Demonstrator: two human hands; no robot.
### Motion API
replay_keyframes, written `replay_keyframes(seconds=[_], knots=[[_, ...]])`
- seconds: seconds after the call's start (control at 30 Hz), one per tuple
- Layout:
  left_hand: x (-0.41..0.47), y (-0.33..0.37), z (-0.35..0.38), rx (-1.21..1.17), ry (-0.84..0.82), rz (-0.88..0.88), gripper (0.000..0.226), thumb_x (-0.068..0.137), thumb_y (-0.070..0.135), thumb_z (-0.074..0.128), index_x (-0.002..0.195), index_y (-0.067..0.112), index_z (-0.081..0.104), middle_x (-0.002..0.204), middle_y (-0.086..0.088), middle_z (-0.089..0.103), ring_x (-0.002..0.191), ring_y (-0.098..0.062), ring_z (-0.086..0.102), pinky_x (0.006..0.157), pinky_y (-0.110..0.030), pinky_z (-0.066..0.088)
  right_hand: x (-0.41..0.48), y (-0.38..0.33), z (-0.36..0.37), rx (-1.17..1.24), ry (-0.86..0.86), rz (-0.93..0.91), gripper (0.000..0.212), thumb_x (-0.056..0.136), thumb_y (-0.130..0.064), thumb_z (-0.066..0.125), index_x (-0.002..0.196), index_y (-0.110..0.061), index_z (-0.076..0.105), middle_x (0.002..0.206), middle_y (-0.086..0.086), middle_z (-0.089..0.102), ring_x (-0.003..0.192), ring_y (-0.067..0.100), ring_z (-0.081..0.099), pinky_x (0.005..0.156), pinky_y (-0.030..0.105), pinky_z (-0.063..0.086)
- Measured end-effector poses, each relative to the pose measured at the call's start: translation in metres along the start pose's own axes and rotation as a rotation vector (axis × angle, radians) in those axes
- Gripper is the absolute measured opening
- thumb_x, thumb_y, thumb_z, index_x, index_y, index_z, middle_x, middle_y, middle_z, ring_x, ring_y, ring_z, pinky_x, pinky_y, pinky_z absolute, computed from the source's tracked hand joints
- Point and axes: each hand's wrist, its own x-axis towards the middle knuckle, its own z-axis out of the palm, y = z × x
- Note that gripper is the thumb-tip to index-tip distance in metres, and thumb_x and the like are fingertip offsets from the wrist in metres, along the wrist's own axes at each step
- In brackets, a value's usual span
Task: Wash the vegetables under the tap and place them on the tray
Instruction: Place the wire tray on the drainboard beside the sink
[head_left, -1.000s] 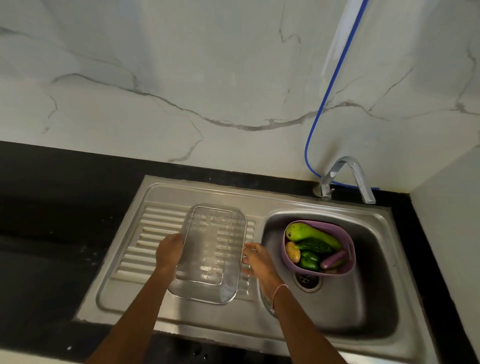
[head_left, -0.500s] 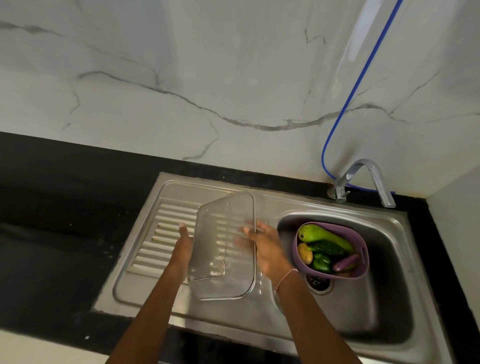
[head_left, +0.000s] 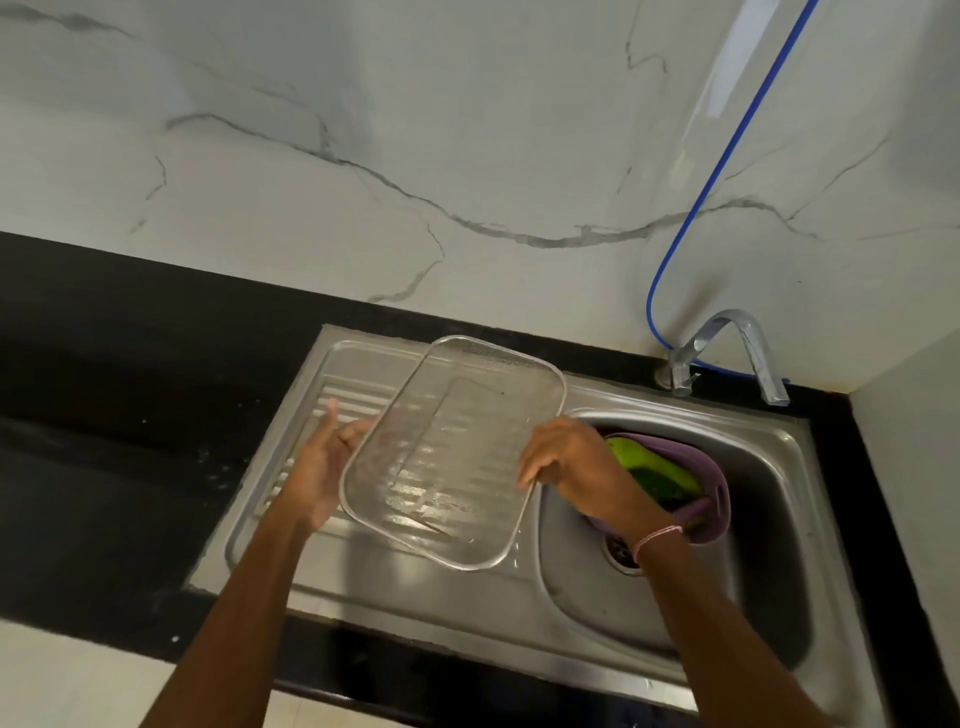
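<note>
Here, clear tray (head_left: 452, 457) between the hands (head_left: 318, 467) (head_left: 576, 467)

White grey-veined marble wall (head_left: 363, 130) rises behind a black countertop (head_left: 104, 415).

The tray (head_left: 452, 452) (clear plastic, rectangular with rounded corners) is held tilted over the ribbed drainer (head_left: 353, 392), the left hand (head_left: 324, 462) flat against one long edge, the right hand (head_left: 576, 467) gripping the other. The vegetables (head_left: 649, 467) — only a long green one shows clearly — lie in a purple basket (head_left: 719, 488) in the sink (head_left: 769, 467) basin. The chrome tap (head_left: 727, 348) stands at the basin's back rim.
</note>
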Motion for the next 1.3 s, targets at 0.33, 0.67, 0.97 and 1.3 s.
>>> replay_keyframes(seconds=[0.33, 0.67, 0.97, 1.3], knots=[[-0.005, -0.068, 0.006, 0.231, 0.160, 0.024, 0.034, 0.097, 0.004, 0.061, 0.129, 0.011, 0.070, 0.122, -0.015, 0.075, 0.106, -0.028, 0.075, 0.093, -0.036, 0.060, -0.014, 0.061, 0.065, 0.050, 0.048, 0.072, 0.031, 0.058, -0.020, 0.047, 0.061, -0.016, 0.078, 0.069, -0.001, 0.075, 0.078, 0.020, 0.070, 0.088, 0.036, 0.048], [-0.006, -0.086, 0.005, 0.257, 0.210, 0.029, 0.036, 0.097, 0.008, 0.062, 0.132, 0.014, 0.068, 0.125, -0.009, 0.075, 0.119, -0.031, 0.069, 0.113, -0.052, 0.045, -0.018, 0.064, 0.070, 0.022, 0.049, 0.079, 0.029, 0.054, -0.001, 0.051, 0.063, -0.012, 0.076, 0.071, 0.005, 0.073, 0.095, 0.021, 0.064, 0.096, 0.009, 0.036], [-0.008, -0.087, 0.015, 0.385, 0.368, 0.041, 0.026, 0.098, 0.019, 0.068, 0.124, 0.024, 0.071, 0.119, -0.002, 0.075, 0.120, -0.026, 0.066, 0.106, -0.040, 0.050, -0.032, 0.059, 0.067, -0.116, 0.153, 0.068, 0.063, 0.052, 0.022, 0.047, 0.096, -0.008, 0.081, 0.109, 0.012, 0.078, 0.120, 0.025, 0.066, 0.119, 0.011, 0.027], [-0.002, -0.092, 0.101, 1.159, 0.703, 0.656, 0.038, 0.088, 0.020, 0.077, 0.124, 0.020, 0.063, 0.127, -0.007, 0.063, 0.122, -0.029, 0.056, 0.108, -0.052, 0.038, -0.121, 0.090, 0.040, -0.172, 0.456, 0.430, 0.029, 0.089, -0.006, 0.066, 0.112, -0.018, 0.078, 0.119, 0.004, 0.075, 0.116, 0.025, 0.064, 0.104, 0.037, 0.050]])
